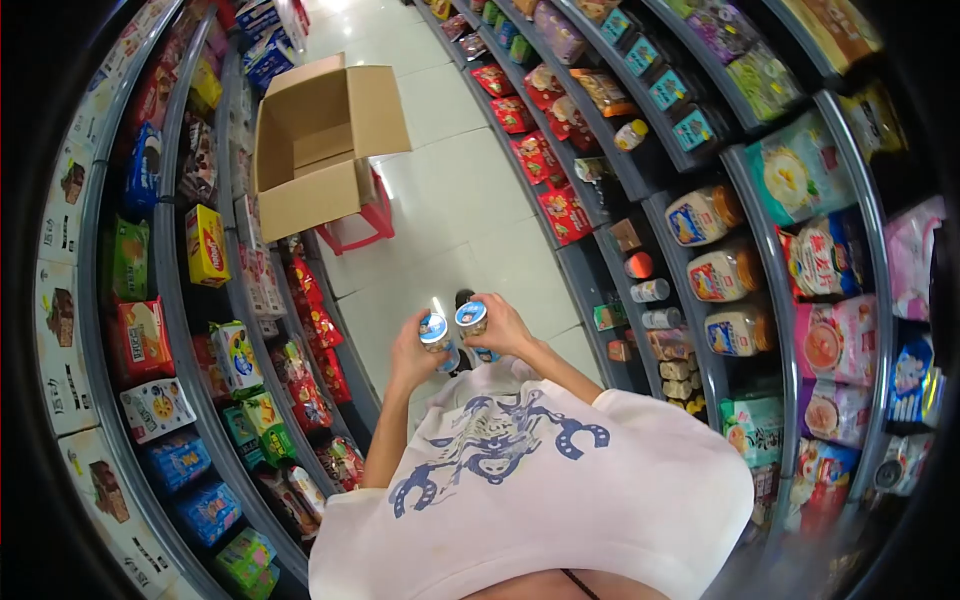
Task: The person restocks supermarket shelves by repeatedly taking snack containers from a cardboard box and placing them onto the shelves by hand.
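In the middle of the head view my left hand (408, 352) is wrapped round a small jar (434, 330) with a blue and white lid. Close beside it, my right hand (503, 325) grips a second jar (471, 316) with a similar blue lid. Both jars are held side by side with their lids facing up towards me. Below them, partly hidden by the hands, more blue and white packaging (484, 354) shows; I cannot tell whether it belongs to the jars.
An open cardboard box (312, 135) rests on a red stool (357, 222) ahead on the left of the tiled aisle (455, 165). Shelves of packaged snacks (145, 340) line the left side. On the right, shelves hold large jars (722, 275), bags and red packets (566, 214).
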Motion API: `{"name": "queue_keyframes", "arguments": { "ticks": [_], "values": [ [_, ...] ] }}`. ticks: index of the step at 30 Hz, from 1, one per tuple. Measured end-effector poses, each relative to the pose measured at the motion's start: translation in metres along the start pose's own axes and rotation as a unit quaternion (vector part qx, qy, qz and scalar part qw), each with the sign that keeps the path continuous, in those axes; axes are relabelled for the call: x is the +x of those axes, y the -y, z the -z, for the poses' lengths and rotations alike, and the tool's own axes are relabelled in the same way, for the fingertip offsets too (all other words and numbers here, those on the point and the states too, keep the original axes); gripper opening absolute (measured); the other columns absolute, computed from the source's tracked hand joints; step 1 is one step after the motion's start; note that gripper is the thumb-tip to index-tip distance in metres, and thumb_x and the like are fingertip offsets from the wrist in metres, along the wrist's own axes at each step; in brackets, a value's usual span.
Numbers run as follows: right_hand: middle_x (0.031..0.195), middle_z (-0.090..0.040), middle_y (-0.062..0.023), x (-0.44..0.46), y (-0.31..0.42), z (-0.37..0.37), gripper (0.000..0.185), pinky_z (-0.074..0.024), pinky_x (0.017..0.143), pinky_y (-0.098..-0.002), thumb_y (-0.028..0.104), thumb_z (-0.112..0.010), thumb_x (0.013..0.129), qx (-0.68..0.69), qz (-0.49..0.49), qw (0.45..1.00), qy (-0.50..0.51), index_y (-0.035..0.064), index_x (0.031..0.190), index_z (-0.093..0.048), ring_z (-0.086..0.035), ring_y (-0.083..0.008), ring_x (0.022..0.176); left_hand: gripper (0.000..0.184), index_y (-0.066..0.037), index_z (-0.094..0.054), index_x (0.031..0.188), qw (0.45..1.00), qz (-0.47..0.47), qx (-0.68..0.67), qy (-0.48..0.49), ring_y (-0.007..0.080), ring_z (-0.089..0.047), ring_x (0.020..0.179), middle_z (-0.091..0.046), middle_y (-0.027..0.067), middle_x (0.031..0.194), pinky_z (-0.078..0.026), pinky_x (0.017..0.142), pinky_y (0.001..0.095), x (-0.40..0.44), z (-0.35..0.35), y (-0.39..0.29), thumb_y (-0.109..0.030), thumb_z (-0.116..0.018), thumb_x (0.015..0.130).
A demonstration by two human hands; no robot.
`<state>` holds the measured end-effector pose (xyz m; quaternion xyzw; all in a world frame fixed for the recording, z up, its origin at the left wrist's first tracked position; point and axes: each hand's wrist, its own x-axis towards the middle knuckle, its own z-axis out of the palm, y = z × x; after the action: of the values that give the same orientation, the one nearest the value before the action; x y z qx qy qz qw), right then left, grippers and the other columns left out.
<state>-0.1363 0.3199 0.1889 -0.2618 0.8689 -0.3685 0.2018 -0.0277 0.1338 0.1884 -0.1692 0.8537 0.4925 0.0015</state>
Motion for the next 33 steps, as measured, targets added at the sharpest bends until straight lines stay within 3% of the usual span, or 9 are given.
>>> {"name": "queue_keyframes", "arguments": {
  "ticks": [5,9,12,15,21,26,29,31,33],
  "values": [
    [0.112,-0.054,-0.0192,0.094,0.011,-0.041,0.079,-0.0482,0.088,-0.0413,0.030,-0.083,0.052,0.018,0.108,0.987,0.117,0.0011,0.119,-0.051,-0.056,-0.0357,0.104,0.081,-0.001,-0.048,0.127,0.990,0.121,-0.013,-0.076,0.0324,-0.057,0.110,-0.058,0.0186,0.118,-0.046,0.094,0.0380,0.016,0.038,0.006,-0.009,-0.082,0.053],
    [0.110,-0.054,-0.0177,0.171,0.060,-0.039,0.078,-0.0469,0.090,-0.0418,0.026,-0.083,0.052,0.020,0.196,0.961,0.192,0.0024,0.118,-0.050,-0.055,-0.0351,0.105,0.081,-0.004,-0.047,0.128,0.972,0.136,-0.010,-0.191,0.0215,-0.060,0.102,-0.061,0.0129,0.112,-0.047,0.092,0.0327,0.037,0.067,0.025,-0.003,-0.081,0.055],
    [0.109,-0.054,-0.0168,0.223,0.082,-0.049,0.079,-0.0471,0.089,-0.0417,0.025,-0.083,0.051,0.012,0.240,0.950,0.199,0.0026,0.119,-0.050,-0.055,-0.0343,0.104,0.080,-0.003,-0.046,0.129,0.963,0.178,-0.015,-0.202,0.0226,-0.060,0.101,-0.060,0.0133,0.113,-0.047,0.090,0.0331,0.066,0.091,0.015,-0.004,-0.079,0.056],
    [0.108,-0.054,-0.0162,0.259,0.102,-0.038,0.079,-0.0472,0.089,-0.0414,0.026,-0.084,0.051,0.019,0.249,0.946,0.205,0.0030,0.119,-0.050,-0.055,-0.0338,0.105,0.079,-0.003,-0.046,0.129,0.959,0.147,0.041,-0.241,0.0228,-0.060,0.101,-0.060,0.0140,0.114,-0.047,0.089,0.0334,0.097,0.106,0.009,-0.006,-0.079,0.057],
    [0.109,-0.053,-0.0166,0.305,0.078,-0.044,0.078,-0.0471,0.088,-0.0415,0.026,-0.083,0.052,0.055,0.211,0.956,0.196,0.0022,0.119,-0.050,-0.054,-0.0348,0.104,0.080,-0.003,-0.046,0.130,0.952,0.179,-0.012,-0.247,0.0262,-0.059,0.106,-0.059,0.0161,0.118,-0.045,0.094,0.0353,0.155,0.132,-0.003,-0.006,-0.079,0.057],
    [0.113,-0.055,-0.0173,0.313,0.029,-0.050,0.079,-0.0461,0.092,-0.0404,0.029,-0.082,0.052,0.096,0.156,0.978,0.102,0.0022,0.120,-0.051,-0.055,-0.0341,0.104,0.078,-0.002,-0.048,0.129,0.980,0.069,-0.027,-0.186,0.0249,-0.059,0.107,-0.060,0.0157,0.116,-0.046,0.094,0.0346,0.199,0.147,0.041,-0.006,-0.079,0.058],
    [0.111,-0.056,-0.0182,0.313,0.024,-0.042,0.076,-0.0466,0.092,-0.0396,0.027,-0.083,0.052,0.088,0.087,0.991,0.058,0.0024,0.117,-0.053,-0.056,-0.0334,0.105,0.078,-0.006,-0.048,0.129,0.987,0.095,0.058,-0.112,0.0303,-0.057,0.112,-0.057,0.0170,0.121,-0.046,0.095,0.0377,0.222,0.169,0.029,-0.010,-0.077,0.057],
    [0.112,-0.056,-0.0182,0.311,0.035,-0.031,0.075,-0.0464,0.092,-0.0399,0.028,-0.084,0.054,0.076,-0.006,0.996,0.055,0.0027,0.118,-0.053,-0.055,-0.0333,0.107,0.073,-0.007,-0.049,0.125,0.993,0.056,0.073,-0.081,0.0339,-0.056,0.108,-0.058,0.0178,0.112,-0.046,0.093,0.0388,0.237,0.182,0.027,-0.008,-0.075,0.057],
    [0.112,-0.057,-0.0178,0.303,0.043,-0.030,0.074,-0.0467,0.092,-0.0394,0.027,-0.083,0.055,0.042,-0.054,0.998,-0.006,0.0014,0.117,-0.053,-0.056,-0.0327,0.106,0.075,-0.005,-0.048,0.126,0.996,0.038,0.078,-0.038,0.0315,-0.057,0.109,-0.059,0.0171,0.114,-0.045,0.095,0.0380,0.248,0.200,0.027,-0.008,-0.078,0.056]
  ]
}}
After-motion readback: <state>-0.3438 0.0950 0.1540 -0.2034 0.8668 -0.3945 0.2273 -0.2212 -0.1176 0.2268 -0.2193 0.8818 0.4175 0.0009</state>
